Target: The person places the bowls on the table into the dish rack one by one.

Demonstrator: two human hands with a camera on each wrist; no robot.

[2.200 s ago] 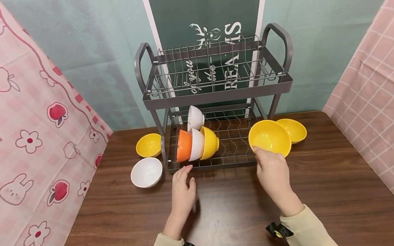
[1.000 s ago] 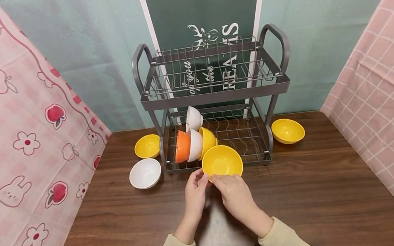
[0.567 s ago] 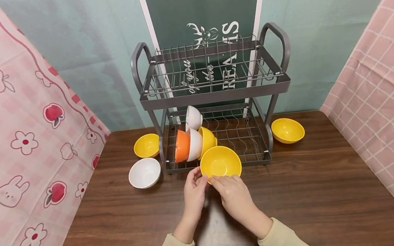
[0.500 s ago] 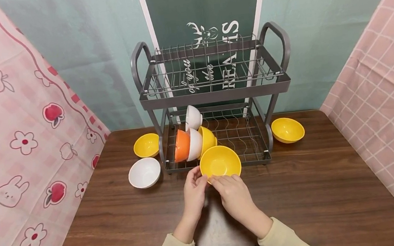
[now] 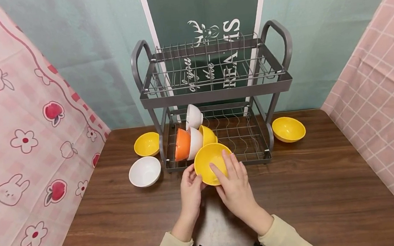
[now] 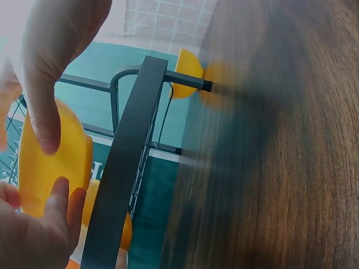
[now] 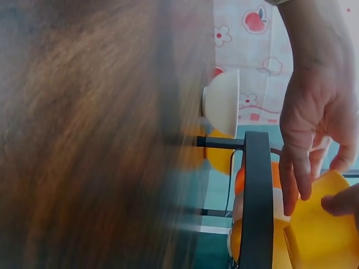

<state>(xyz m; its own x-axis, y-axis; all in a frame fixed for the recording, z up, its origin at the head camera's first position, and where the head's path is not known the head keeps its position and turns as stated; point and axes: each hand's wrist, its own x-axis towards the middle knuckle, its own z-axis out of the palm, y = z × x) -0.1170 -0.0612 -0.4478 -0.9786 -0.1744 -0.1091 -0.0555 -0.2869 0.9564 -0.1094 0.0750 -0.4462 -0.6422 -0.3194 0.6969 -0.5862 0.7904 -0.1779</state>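
Note:
A yellow bowl (image 5: 206, 163) is held up in front of the rack's lower tier, tilted so its inside faces the head camera. My left hand (image 5: 191, 191) grips its left rim, with the thumb in front; in the left wrist view its fingertips (image 6: 61, 193) lie against the outer wall. My right hand (image 5: 236, 186) straddles the right rim: fingers reach over the inside, while the thumb (image 6: 45, 123) presses the outside. Behind, an orange bowl (image 5: 182, 144), a white bowl (image 5: 194, 143) and another yellow bowl (image 5: 208, 134) stand on edge in a row, partly hidden.
The grey two-tier dish rack (image 5: 215, 94) stands at the table's back, with a second white bowl (image 5: 194, 117) farther in. Left of it sit a yellow bowl (image 5: 147, 144) and a white bowl (image 5: 145, 171); one yellow bowl (image 5: 288, 129) sits right. Curtains surround the wooden table (image 5: 314, 198).
My right hand brought the yellow bowl from the right to the middle, where my left hand took hold. Since then the bowl shifted slightly left, and my right fingers moved from its near rim to its right side.

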